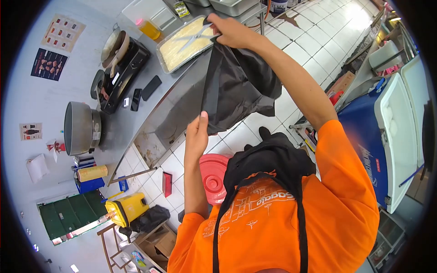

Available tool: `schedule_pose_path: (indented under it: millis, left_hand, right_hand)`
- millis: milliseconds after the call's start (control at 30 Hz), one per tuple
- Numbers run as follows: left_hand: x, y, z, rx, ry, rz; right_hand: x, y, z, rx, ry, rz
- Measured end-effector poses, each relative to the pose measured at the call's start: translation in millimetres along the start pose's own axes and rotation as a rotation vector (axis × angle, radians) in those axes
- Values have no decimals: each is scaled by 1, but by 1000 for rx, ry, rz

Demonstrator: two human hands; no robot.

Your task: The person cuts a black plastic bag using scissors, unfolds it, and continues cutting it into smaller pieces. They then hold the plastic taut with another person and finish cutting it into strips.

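A black plastic bag (pixel 241 86) hangs spread between my two hands, over the tiled floor beside the counter. My left hand (pixel 198 134) is closed on its lower left edge, thumb on top. At the bag's upper corner, my right hand (pixel 223 31) is closed around the dark handles of a pair of scissors (pixel 195 36). The blades are spread and point left, overlapping a clear tray (pixel 165 63) of pale yellow food (pixel 180 48) in this view. The bag's top corner meets the right hand's fingers.
A steel counter (pixel 118 141) carries a black stove (pixel 125 77), phones (pixel 136 99), a large pot (pixel 79 127) and a yellow bottle (pixel 148 28). Below are a red-lidded bin (pixel 213 179) and a yellow bin (pixel 127 209). A blue cooler (pixel 364 141) stands open at right.
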State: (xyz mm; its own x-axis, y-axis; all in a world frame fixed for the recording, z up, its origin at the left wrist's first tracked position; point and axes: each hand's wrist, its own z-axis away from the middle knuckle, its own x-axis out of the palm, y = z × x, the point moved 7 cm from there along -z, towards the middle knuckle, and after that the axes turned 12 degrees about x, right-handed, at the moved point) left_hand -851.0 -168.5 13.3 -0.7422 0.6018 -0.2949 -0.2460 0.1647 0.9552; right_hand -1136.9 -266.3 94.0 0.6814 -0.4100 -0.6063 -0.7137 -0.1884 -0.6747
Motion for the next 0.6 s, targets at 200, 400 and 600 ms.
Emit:
schedule_pose_path:
  millis: [200, 400, 600]
  left_hand:
    - [4, -13, -17, -223, 209, 593]
    - [21, -26, -29, -291, 221, 858]
    - [57, -13, -39, -302, 144, 863]
  right_hand:
    - [-5, -17, 93, 388, 14, -163]
    - [45, -72, 265, 682, -869, -610]
    - [40, -81, 303, 689, -911, -276]
